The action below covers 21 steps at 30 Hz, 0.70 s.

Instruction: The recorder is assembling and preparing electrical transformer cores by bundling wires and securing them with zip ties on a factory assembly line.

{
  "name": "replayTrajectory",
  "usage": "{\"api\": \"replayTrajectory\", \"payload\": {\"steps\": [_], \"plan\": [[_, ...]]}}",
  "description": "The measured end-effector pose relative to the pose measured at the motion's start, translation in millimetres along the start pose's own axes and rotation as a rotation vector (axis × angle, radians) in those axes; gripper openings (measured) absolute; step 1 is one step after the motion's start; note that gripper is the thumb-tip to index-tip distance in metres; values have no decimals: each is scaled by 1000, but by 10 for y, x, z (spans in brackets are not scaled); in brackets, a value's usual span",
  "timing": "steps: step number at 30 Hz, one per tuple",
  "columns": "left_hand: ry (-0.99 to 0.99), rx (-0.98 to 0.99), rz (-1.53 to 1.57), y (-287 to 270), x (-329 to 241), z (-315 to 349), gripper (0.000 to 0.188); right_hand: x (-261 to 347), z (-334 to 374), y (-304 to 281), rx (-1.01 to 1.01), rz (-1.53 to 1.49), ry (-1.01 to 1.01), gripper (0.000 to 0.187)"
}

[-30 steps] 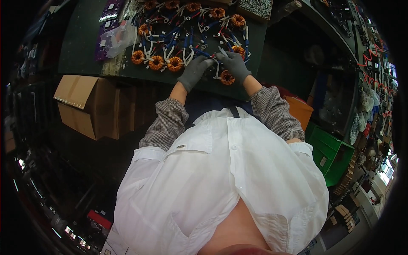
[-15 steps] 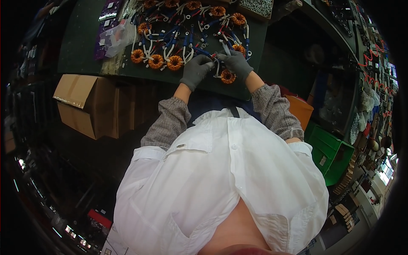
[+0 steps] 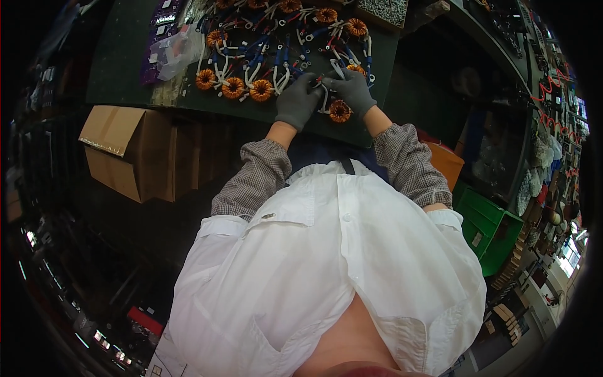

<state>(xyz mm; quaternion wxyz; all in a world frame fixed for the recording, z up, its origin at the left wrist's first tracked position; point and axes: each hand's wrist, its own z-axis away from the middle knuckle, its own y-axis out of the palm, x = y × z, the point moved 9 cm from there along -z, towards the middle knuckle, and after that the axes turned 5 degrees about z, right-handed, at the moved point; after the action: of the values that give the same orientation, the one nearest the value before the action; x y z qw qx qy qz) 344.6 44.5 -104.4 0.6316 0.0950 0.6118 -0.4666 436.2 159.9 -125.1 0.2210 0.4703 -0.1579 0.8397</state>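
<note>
Dark green bench (image 3: pixel 125 69): copper-wound coils (image 3: pixel 261 94) with white leads (image 3: pixel 283 82), purple boards (image 3: pixel 166 16), tray (image 3: pixel 379 21) of small metal parts (image 3: pixel 384 9)

Left hand (image 3: pixel 298 103) and right hand (image 3: pixel 353 93): grey cloth gloves (image 3: pixel 292 114) are looking matt;
Coil (image 3: pixel 340 111): its copper-coloured, wire-like face is showing ridges and a metallic sheen;
White lead (image 3: pixel 325 99): its covering is appearing smooth; plastic or rubber, not distinguishable;
Tabletop (image 3: pixel 122 72): its dark green surface is appearing smooth and mostly matt;
Bag (image 3: pixel 173 53): translucent plastic film is crinkling and shining;
Small pieces (image 3: pixel 384 9): bright metal is glinting, forming a rough bed;
Carton (image 3: pixel 116 125): brown cardboard is presenting matt, its tape (image 3: pixel 103 149) glossy;
Crate (image 3: pixel 482 223): green plastic is reflecting softly;
Sleeves (image 3: pixel 251 176): checked cloth is wrinkling, matt;
Shirt (image 3: pixel 301 251): white woven cloth is creasing softly
</note>
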Motion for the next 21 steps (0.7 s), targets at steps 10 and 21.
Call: {"api": "replayTrajectory", "payload": {"steps": [10, 21], "plan": [[315, 18, -97, -206, -213, 96, 31, 76, 345, -162, -15, 248, -76, 38], [-152, 253, -881, -401, -24, -418, 53, 787, 75, 383, 28, 391, -330, 31]]}}
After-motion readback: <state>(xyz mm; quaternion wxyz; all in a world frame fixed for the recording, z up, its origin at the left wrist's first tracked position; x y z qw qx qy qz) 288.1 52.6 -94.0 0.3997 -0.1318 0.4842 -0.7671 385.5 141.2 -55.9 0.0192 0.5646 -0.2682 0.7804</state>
